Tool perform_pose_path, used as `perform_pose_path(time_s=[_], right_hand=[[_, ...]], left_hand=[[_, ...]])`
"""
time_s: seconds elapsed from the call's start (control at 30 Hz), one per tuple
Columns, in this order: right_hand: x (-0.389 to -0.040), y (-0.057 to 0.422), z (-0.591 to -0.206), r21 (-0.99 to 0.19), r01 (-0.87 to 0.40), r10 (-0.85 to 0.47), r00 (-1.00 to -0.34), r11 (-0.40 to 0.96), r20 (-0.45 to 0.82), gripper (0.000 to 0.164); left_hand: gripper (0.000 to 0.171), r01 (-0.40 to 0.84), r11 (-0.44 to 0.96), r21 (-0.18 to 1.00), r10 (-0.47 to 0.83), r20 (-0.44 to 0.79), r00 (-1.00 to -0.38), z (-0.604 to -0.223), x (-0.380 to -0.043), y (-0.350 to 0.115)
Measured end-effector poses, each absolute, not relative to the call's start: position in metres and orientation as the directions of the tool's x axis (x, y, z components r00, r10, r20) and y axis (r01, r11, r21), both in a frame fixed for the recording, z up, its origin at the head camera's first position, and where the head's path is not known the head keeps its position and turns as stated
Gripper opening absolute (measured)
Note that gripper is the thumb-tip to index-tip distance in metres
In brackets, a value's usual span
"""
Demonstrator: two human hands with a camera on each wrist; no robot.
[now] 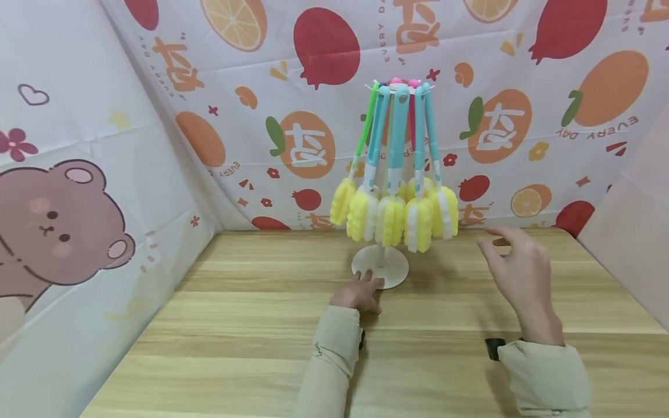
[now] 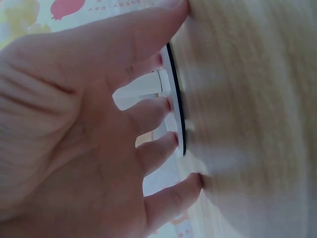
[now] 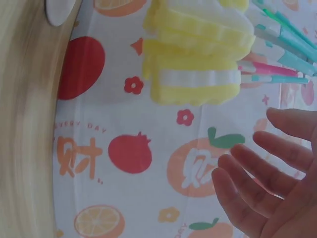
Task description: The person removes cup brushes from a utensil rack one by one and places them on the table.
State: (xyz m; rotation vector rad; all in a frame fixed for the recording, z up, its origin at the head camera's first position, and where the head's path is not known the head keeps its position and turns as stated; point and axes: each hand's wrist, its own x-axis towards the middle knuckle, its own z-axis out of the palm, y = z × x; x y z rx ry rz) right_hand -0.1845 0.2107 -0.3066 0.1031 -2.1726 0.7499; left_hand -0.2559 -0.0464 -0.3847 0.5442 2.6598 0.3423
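Note:
A white stand with a round base holds several sponge brushes hanging in a ring, with yellow-and-white sponge heads. Most of those in front have turquoise handles; one at the left has a green handle. Fingertips of my left hand press on the base's front left edge, and the left wrist view shows its fingers spread over the base rim. To the right of the brushes, my right hand is raised above the table, fingers loosely bent and holding nothing.
The wood-grain table runs back to a fruit-print cloth close behind the stand. A white cloth with a bear print bounds the left side, and a pale cloth the right.

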Motion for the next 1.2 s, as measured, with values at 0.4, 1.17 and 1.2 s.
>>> perform_pose_path(time_s=[0.4,1.17,1.2], right_hand=[[-0.194,0.183,-0.293,-0.544,-0.379,0.253,-0.596,0.749,0.762,0.02],[-0.209,0.179,-0.284,-0.577,-0.367,0.279,-0.61,0.729,0.741,0.021],[-0.21,0.179,-0.284,-0.575,-0.369,0.279,-0.608,0.73,0.743,0.021]], left_hand=[[0.067,0.314,0.893,0.323,0.418,-0.331,-0.846,-0.383,-0.257,-0.046],[0.067,0.302,0.896,0.326,0.408,-0.334,-0.85,-0.385,-0.254,-0.045],[0.067,0.3,0.897,0.325,0.405,-0.333,-0.851,-0.384,-0.253,-0.045]])
